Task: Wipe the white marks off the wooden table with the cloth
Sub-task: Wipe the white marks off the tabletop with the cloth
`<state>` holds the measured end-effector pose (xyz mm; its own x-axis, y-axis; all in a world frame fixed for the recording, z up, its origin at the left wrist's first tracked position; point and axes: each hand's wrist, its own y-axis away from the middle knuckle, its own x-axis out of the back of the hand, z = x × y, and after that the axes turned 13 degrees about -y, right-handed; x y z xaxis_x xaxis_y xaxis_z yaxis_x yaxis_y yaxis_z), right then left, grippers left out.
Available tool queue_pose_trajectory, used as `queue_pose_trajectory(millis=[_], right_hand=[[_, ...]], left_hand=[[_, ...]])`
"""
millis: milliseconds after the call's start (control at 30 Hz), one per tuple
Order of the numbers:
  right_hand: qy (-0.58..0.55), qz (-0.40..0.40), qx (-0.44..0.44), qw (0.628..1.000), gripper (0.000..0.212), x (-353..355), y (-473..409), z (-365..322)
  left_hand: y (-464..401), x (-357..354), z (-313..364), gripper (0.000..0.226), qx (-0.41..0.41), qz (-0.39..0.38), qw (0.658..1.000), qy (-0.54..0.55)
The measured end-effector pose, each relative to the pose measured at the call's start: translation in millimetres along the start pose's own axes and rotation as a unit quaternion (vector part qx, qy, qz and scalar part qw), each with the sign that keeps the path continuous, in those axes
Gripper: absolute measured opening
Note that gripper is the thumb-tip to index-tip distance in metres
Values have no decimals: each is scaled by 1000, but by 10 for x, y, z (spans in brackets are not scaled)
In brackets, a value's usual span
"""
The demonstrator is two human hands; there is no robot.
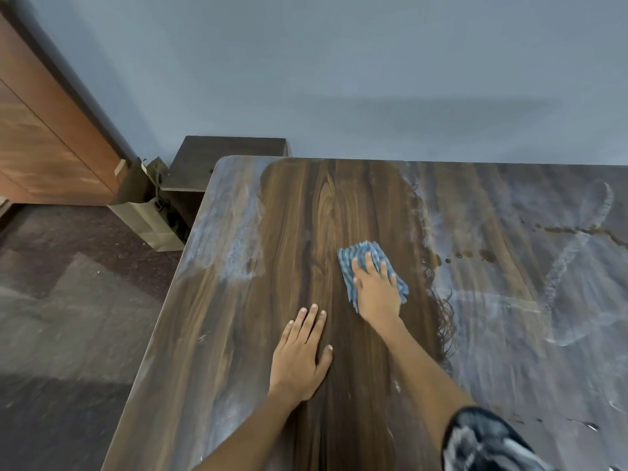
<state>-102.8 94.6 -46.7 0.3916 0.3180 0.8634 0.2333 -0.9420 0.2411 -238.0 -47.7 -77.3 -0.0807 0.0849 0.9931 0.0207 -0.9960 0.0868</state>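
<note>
Crumpled blue striped cloth (372, 271) pressed flat beneath the straight-fingered right hand (377, 290), left hand (300, 355) laid open on the wooden table (306, 205) just beside it, white marks (503, 266) smeared right of the cloth, grey wall (339, 79) beyond.

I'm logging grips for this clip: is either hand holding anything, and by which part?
The right hand presses the blue cloth flat on the table, fingers spread over its middle. The left hand rests flat on bare wood, holding nothing.
</note>
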Motion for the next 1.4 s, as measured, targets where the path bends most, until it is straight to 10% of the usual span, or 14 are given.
queue_pose_trajectory(millis=[200, 433, 800, 1067, 1400], right_hand=[[-10, -33, 13, 999, 52, 23, -954, -533], [49, -148, 252, 955, 46, -131, -692, -649], [-3, -10, -64, 998, 50, 586, -414, 574], [51, -102, 170, 979, 57, -143, 764, 264], [42, -30, -49, 997, 49, 278, 906, 772]], left_hand=[[-506, 60, -167, 67, 15, -1, 1000, -17], [-691, 75, -87, 57, 116, -7, 993, -4], [-287, 48, 38, 56, 105, 1, 994, 33], [-223, 26, -32, 58, 66, -20, 998, 9], [66, 12, -8, 56, 69, -18, 997, 12]])
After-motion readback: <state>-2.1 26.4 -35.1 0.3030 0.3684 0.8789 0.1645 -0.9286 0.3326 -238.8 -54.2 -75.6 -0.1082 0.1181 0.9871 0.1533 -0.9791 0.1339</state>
